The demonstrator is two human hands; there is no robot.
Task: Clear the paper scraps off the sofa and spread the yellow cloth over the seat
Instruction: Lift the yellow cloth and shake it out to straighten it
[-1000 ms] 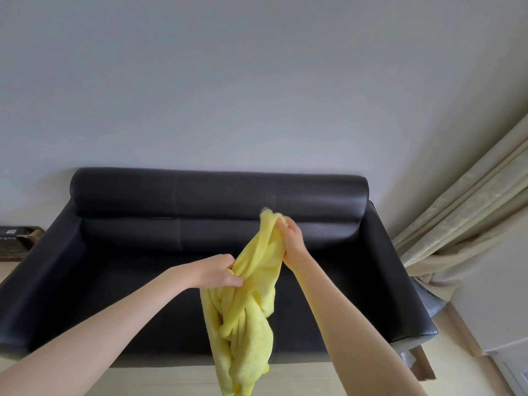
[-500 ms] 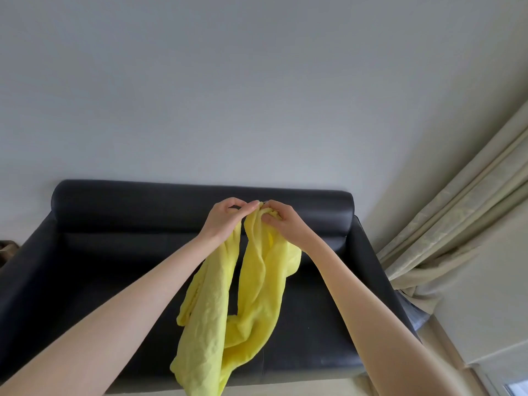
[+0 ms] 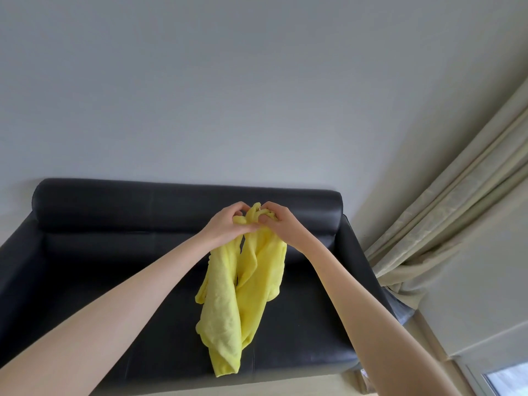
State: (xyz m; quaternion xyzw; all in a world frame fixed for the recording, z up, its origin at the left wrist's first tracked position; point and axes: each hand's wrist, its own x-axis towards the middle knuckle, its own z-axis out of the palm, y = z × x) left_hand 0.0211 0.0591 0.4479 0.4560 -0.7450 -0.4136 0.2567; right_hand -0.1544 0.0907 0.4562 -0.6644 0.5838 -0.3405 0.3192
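Note:
The yellow cloth (image 3: 228,304) hangs bunched and twisted in front of the black leather sofa (image 3: 94,252). My left hand (image 3: 225,225) and my right hand (image 3: 278,221) both grip its top edge, close together, at the height of the sofa's backrest. The cloth's lower end dangles over the front of the seat. No paper scraps show on the visible part of the seat.
A plain grey wall rises behind the sofa. Beige curtains (image 3: 445,230) hang at the right, gathered low beside the sofa's right arm. A window corner (image 3: 508,381) shows at the bottom right. Pale floor runs along the sofa's front edge.
My left hand rose from the cloth's middle to its top, meeting my right hand. The cloth has loosened from a tight bundle into two hanging folds.

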